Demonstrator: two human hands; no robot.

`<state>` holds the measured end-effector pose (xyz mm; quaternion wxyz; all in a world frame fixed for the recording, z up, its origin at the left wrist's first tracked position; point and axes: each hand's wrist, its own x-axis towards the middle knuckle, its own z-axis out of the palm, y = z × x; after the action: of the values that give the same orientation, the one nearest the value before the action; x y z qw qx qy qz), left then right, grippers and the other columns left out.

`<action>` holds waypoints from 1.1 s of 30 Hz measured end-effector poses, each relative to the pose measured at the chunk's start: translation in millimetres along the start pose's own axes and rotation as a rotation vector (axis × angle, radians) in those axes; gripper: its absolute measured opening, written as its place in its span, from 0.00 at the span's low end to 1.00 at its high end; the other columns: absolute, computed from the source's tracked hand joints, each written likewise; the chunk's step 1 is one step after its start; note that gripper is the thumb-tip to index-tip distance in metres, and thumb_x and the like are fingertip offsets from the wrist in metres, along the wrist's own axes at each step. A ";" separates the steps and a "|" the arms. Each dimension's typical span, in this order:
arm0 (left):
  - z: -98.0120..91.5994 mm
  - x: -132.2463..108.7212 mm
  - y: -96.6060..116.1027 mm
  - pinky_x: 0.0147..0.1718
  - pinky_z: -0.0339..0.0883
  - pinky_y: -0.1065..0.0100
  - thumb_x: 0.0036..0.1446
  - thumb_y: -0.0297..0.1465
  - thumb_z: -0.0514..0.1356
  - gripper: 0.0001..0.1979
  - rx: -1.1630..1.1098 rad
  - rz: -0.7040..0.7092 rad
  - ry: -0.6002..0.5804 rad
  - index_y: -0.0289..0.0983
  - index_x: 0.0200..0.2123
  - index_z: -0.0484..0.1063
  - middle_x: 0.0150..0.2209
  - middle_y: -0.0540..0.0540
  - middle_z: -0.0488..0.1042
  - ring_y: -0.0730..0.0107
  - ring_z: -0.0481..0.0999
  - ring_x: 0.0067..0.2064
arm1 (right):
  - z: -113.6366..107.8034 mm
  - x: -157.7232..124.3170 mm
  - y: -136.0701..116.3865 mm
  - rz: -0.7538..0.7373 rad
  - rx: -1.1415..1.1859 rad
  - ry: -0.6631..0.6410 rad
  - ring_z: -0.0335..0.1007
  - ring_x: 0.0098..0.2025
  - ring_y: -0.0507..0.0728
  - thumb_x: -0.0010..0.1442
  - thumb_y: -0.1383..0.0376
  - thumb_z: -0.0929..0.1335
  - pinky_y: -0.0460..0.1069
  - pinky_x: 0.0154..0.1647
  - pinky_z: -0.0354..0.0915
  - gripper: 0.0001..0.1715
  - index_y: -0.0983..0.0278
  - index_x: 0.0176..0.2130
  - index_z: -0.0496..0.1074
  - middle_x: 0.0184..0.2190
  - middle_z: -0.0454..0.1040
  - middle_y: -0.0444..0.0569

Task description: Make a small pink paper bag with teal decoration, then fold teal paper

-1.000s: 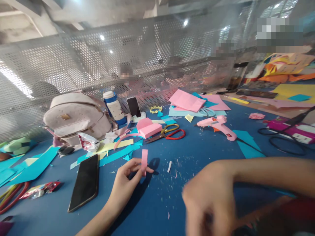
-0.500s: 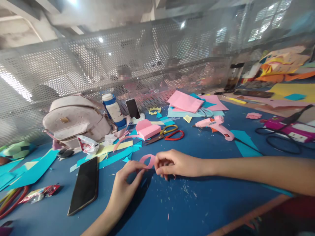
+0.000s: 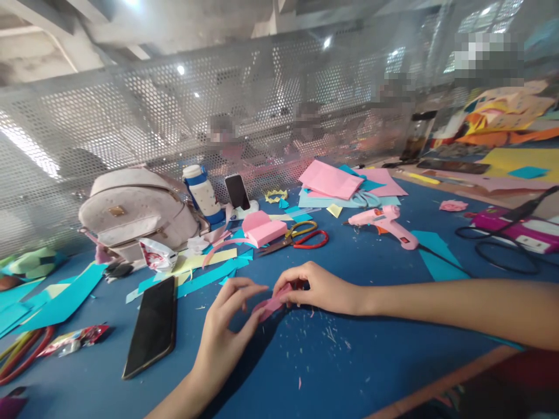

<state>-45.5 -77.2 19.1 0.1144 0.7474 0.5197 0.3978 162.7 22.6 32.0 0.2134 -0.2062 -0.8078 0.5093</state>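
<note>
A curled strip of pink paper (image 3: 271, 305) is held just above the blue table (image 3: 332, 372). My right hand (image 3: 312, 286) pinches its right end between thumb and fingers. At the other end, the thumb of my left hand (image 3: 229, 320) touches the strip, while its fingers are lifted apart from the thumb. Beyond my hands lie scissors (image 3: 299, 235) with red and yellow handles, beside a stack of pink paper pieces (image 3: 265, 230). Small paper scraps (image 3: 331, 334) are scattered below my right hand.
A pink glue gun (image 3: 384, 224) with a black cord lies at the right, near a purple power strip (image 3: 515, 231). To the left are a phone (image 3: 152, 326), a backpack (image 3: 135, 209) and a bottle (image 3: 203, 195). A perforated metal screen (image 3: 262, 87) stands behind.
The pink strip has turned from an upright loop to a lower, flatter curl. My left fingers have parted from it, and my right fingers have closed further over its right end.
</note>
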 end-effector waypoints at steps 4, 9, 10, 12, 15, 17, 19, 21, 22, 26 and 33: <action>3.0 2.6 -0.8 0.39 0.63 0.69 0.59 0.34 0.61 0.14 -0.141 -0.228 -0.047 0.44 0.48 0.70 0.37 0.51 0.74 0.72 0.70 0.35 | 1.1 2.1 5.6 0.059 0.170 -0.049 0.74 0.34 0.54 0.61 0.60 0.68 0.45 0.33 0.64 0.12 0.66 0.41 0.75 0.31 0.78 0.49; 5.9 4.7 3.0 0.38 0.61 0.67 0.58 0.34 0.59 0.10 -0.252 -0.393 -0.193 0.41 0.43 0.71 0.25 0.55 0.72 0.71 0.70 0.30 | 1.6 0.8 4.6 0.067 0.138 -0.080 0.72 0.30 0.52 0.64 0.60 0.65 0.46 0.33 0.64 0.09 0.65 0.38 0.69 0.26 0.76 0.45; 6.4 4.3 4.3 0.38 0.61 0.66 0.58 0.33 0.59 0.09 -0.256 -0.396 -0.203 0.41 0.43 0.71 0.24 0.56 0.71 0.72 0.70 0.28 | 1.1 0.4 4.0 0.069 0.075 -0.069 0.71 0.28 0.52 0.64 0.60 0.65 0.46 0.32 0.63 0.09 0.64 0.36 0.68 0.25 0.74 0.44; 7.3 2.5 6.6 0.41 0.60 0.64 0.59 0.32 0.58 0.09 -0.227 -0.388 -0.226 0.41 0.44 0.70 0.22 0.57 0.71 0.71 0.70 0.28 | -0.2 -0.4 3.1 0.054 -0.099 -0.035 0.67 0.25 0.50 0.63 0.62 0.65 0.45 0.29 0.60 0.08 0.64 0.35 0.68 0.23 0.70 0.41; 8.2 -0.7 9.1 0.45 0.57 0.60 0.58 0.29 0.58 0.09 -0.094 -0.322 -0.239 0.43 0.44 0.70 0.25 0.56 0.74 0.69 0.72 0.33 | -1.3 -0.7 2.6 -0.003 -0.340 -0.034 0.63 0.27 0.50 0.61 0.66 0.67 0.45 0.28 0.55 0.03 0.63 0.35 0.70 0.23 0.68 0.40; 7.6 -1.9 9.9 0.46 0.57 0.60 0.58 0.27 0.59 0.08 0.002 -0.213 -0.245 0.44 0.42 0.72 0.32 0.54 0.76 0.67 0.72 0.38 | -0.7 0.0 3.3 -0.041 -0.443 -0.050 0.63 0.29 0.51 0.60 0.67 0.67 0.45 0.31 0.55 0.01 0.62 0.35 0.70 0.24 0.68 0.40; 6.2 -2.1 10.0 0.46 0.57 0.59 0.59 0.26 0.58 0.09 0.083 -0.070 -0.253 0.45 0.41 0.74 0.40 0.51 0.75 0.65 0.71 0.43 | 0.9 1.2 5.0 -0.073 -0.516 -0.055 0.63 0.31 0.51 0.61 0.67 0.67 0.46 0.33 0.54 0.01 0.62 0.34 0.69 0.25 0.68 0.40; 5.0 -1.7 9.6 0.47 0.57 0.59 0.61 0.25 0.57 0.13 0.146 0.065 -0.270 0.47 0.43 0.75 0.45 0.50 0.74 0.64 0.70 0.45 | 2.8 2.6 7.3 -0.089 -0.564 -0.064 0.63 0.31 0.52 0.61 0.67 0.67 0.47 0.34 0.54 0.02 0.62 0.34 0.68 0.26 0.69 0.40; 4.8 -1.3 9.4 0.47 0.57 0.58 0.61 0.25 0.56 0.14 0.171 0.118 -0.274 0.47 0.45 0.74 0.46 0.49 0.74 0.64 0.70 0.46 | 3.6 3.2 8.5 -0.095 -0.582 -0.069 0.63 0.31 0.52 0.61 0.67 0.67 0.47 0.34 0.54 0.02 0.62 0.34 0.68 0.27 0.69 0.40; 6.0 -0.2 9.7 0.47 0.56 0.59 0.64 0.25 0.54 0.13 0.220 0.235 -0.287 0.46 0.46 0.74 0.46 0.50 0.77 0.66 0.71 0.44 | 5.3 3.9 11.9 -0.127 -0.643 -0.075 0.64 0.33 0.52 0.61 0.67 0.67 0.47 0.35 0.54 0.02 0.61 0.35 0.67 0.30 0.71 0.41; 1.5 0.1 6.4 0.46 0.56 0.59 0.61 0.19 0.52 0.17 0.137 0.242 -0.339 0.43 0.44 0.74 0.44 0.51 0.78 0.68 0.71 0.42 | 3.5 2.4 11.7 -0.167 -0.665 -0.068 0.63 0.33 0.53 0.64 0.60 0.67 0.47 0.34 0.54 0.08 0.62 0.35 0.67 0.29 0.70 0.42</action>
<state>-40.1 -79.5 22.0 0.1004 0.8664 0.4256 0.2409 160.2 26.0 20.4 0.1485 -0.1804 -0.9504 0.2054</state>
